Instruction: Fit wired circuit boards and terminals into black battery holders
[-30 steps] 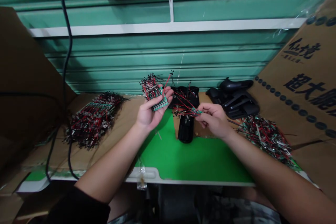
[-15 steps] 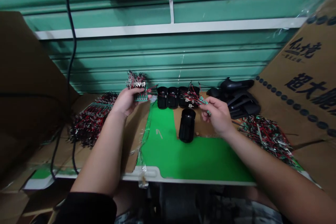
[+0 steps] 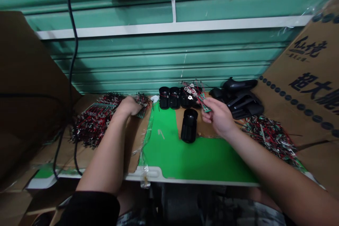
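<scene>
A green circuit strip (image 3: 206,106) trails red wires above a bright green mat (image 3: 201,159), red-and-black wire bundles (image 3: 92,125) heaped toward the surface's left edge, before a teal ribbed shutter (image 3: 169,56) and brown cardboard (image 3: 299,91) printed with black characters.

Below the right hand (image 3: 218,118), the green mat (image 3: 196,159) offers a way back toward the person. A black cylinder (image 3: 189,125) stands just left of the grip, black plastic parts (image 3: 238,99) just beyond it on the right, and black cups (image 3: 169,98) block the way forward-left.
</scene>
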Demonstrator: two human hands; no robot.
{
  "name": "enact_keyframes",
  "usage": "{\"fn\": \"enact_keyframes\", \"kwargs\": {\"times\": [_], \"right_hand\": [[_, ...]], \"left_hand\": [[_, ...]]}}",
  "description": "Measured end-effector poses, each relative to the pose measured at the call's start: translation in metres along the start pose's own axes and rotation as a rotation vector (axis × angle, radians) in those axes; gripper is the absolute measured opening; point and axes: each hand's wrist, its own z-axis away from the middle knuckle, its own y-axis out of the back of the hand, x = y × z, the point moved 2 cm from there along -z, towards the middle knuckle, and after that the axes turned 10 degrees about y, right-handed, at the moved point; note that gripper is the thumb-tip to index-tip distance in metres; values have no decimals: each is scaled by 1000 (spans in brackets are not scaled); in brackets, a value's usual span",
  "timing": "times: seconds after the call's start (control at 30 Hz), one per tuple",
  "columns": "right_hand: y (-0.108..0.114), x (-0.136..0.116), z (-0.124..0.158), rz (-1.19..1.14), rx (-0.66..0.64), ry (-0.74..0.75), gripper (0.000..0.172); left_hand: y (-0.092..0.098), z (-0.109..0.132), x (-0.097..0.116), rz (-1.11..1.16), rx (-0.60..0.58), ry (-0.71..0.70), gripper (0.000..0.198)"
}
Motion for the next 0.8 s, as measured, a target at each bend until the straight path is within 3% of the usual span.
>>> {"fn": "enact_keyframes", "kwargs": {"times": [0.17,0.3,0.37,0.47,0.53,0.57,0.63,0.7,0.73,0.8], "right_hand": [[-3,-1,3,18,-38,-46,44],[-4,1,3,61,-62,-51,48],[-5,2,3,73,-78,-37,49],[-7,2,4,77,-92,-10,50],[-9,2,5,87,-106,6,49],[-10,2,5,94,-112,14,48],[-11,2,6,110,-118,32,47],[-11,4,7,129,-136,54,46],[-12,6,8,142,-158,64,45],[-11,9,9,177,-204,84,44]], "left_hand": [[0,-4,-4,-348,68,86,37],[2,5,-1,-393,71,109,46],[1,15,6,-373,133,105,59],[-7,42,26,-262,345,-25,67],[-19,67,45,-5,368,-257,49],[-28,80,54,168,287,-372,39],[-50,104,68,551,-16,-486,31],[-73,124,76,844,-371,-469,39],[-84,131,78,912,-488,-454,43],[-100,139,79,987,-613,-412,49]]}}
